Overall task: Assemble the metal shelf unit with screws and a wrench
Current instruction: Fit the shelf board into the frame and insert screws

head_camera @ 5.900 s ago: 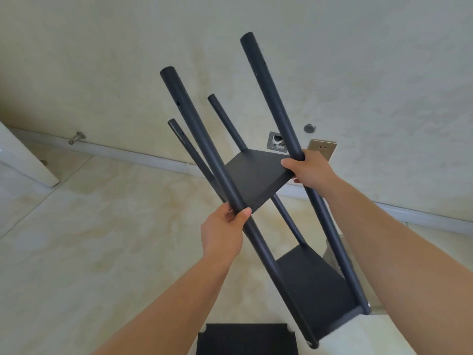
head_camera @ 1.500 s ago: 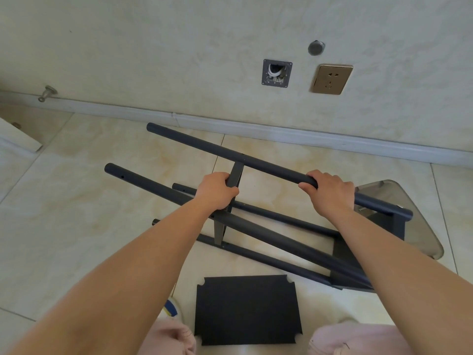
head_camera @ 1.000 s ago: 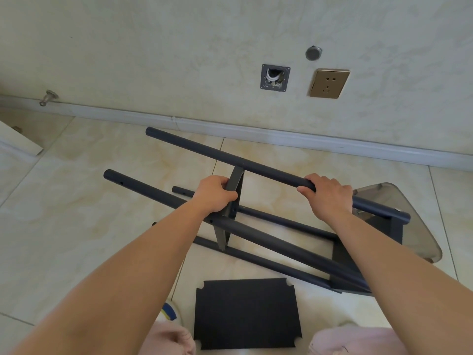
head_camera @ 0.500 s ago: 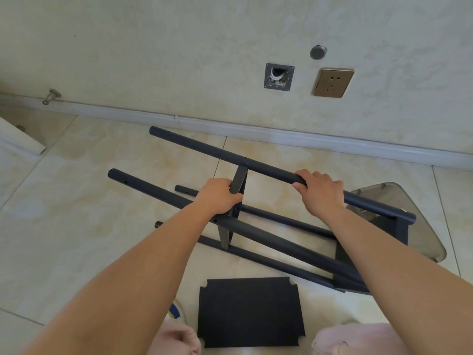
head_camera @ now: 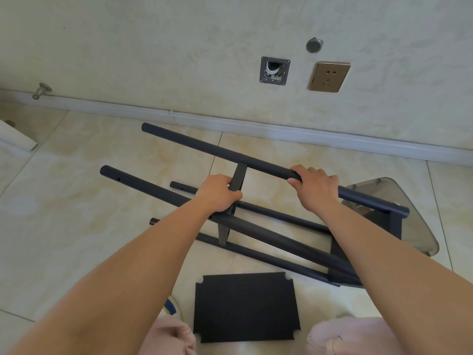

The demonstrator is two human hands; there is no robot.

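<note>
The dark metal shelf unit lies on its side on the tiled floor, its poles pointing left. A middle shelf panel stands edge-on between the poles and another panel sits at the right end. My left hand grips the near upper pole beside the middle panel. My right hand grips the far upper pole. A loose black shelf panel with notched corners lies flat on the floor near my knees. No screws or wrench show.
A clear greyish plastic bag lies under the shelf's right end. The wall behind carries a gold socket, an open junction box and a skirting board. A door edge and doorstop stand at far left.
Earlier I held the shelf unit tilted up in the air; it now lies on its side on the floor. In the last second my hands kept their grips and nothing visibly moved.
</note>
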